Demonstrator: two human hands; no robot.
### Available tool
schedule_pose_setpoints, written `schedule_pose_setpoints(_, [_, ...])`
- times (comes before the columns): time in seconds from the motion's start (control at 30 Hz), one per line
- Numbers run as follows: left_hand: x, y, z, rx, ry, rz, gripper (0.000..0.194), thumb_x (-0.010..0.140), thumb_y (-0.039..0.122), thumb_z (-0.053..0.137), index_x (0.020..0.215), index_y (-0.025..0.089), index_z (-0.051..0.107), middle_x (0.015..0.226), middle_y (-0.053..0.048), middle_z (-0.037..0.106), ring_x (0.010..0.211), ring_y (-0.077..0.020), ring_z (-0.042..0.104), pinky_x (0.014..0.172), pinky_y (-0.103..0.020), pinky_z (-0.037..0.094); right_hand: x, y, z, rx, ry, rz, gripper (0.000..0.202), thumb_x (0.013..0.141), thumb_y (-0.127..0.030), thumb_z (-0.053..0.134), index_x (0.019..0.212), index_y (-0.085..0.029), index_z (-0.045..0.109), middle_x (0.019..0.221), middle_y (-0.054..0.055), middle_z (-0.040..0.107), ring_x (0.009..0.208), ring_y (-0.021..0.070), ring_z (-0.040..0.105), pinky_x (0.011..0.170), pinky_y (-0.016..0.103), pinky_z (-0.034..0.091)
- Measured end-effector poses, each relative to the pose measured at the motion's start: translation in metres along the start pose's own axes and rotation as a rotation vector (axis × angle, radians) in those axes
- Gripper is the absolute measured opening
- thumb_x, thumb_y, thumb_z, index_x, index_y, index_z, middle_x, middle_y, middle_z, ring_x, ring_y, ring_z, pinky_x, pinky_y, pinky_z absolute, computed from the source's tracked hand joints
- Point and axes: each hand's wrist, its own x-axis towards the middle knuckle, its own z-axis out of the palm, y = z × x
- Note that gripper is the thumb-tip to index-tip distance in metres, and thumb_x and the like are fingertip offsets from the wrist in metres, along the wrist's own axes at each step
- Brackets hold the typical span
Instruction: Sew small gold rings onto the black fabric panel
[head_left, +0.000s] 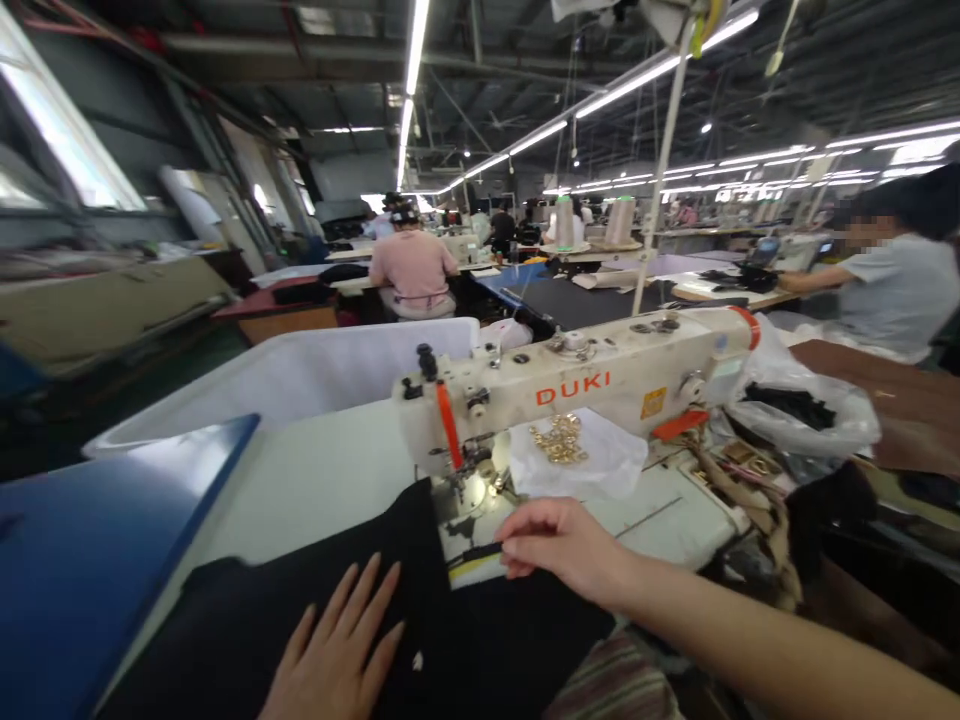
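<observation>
My left hand (337, 640) lies flat with fingers spread on a large piece of black fabric (225, 620). A small white speck or tag shows on the cloth beside it. My right hand (551, 545) is closed in a pinch at the end of a thin black strip (476, 552), just in front of the needle area. Under that strip runs a yellow line (474, 572) on the machine bed. The white sewing machine (510, 400), marked DUKI, stands beyond both hands, its small lamp lit near the presser foot.
Gold metal fittings (559, 440) sit on a white sheet (611, 465) beside the machine. A blue panel (112, 550) is at the left, with a white bin (300, 370) behind. A plastic bag (847, 410) holds black pieces at right. Other people work farther off.
</observation>
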Motion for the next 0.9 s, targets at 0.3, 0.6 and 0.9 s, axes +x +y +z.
schedule_pose_setpoints(0.3, [0.004,0.014,-0.027,-0.308,-0.248,-0.254,0.056,0.088,0.046,0.036,0.14,0.024,0.031,0.146,-0.004,0.03,0.137,-0.024,0.021,0.111,-0.053,0.021,0.055,0.051,0.058,0.089,-0.023,0.076,0.049,0.049,-0.049,0.08,0.082,-0.016,0.067,0.071,0.002,0.066,0.067,0.0146,0.064,0.071,0.032,0.05])
schedule_pose_setpoints(0.6, [0.044,0.008,-0.051,-1.065,-0.148,-0.524,0.041,0.076,0.05,0.051,0.101,0.021,0.065,0.102,-0.004,0.068,0.098,-0.0243,0.061,0.092,-0.036,0.047,0.056,0.063,0.061,0.113,0.01,-0.01,0.048,0.052,-0.055,0.077,0.081,-0.019,0.067,0.073,0.001,0.065,0.07,0.0166,0.064,0.075,0.035,0.05])
schedule_pose_setpoints(0.9, [0.104,-0.009,-0.048,-1.269,-0.315,-0.438,0.034,0.061,0.044,0.067,0.08,0.016,0.067,0.073,-0.003,0.068,0.07,-0.0177,0.06,0.072,-0.028,0.048,0.059,0.067,0.068,0.186,0.17,-0.109,0.04,0.064,-0.042,0.071,0.096,-0.02,0.06,0.079,0.001,0.063,0.074,0.0164,0.063,0.077,0.034,0.05])
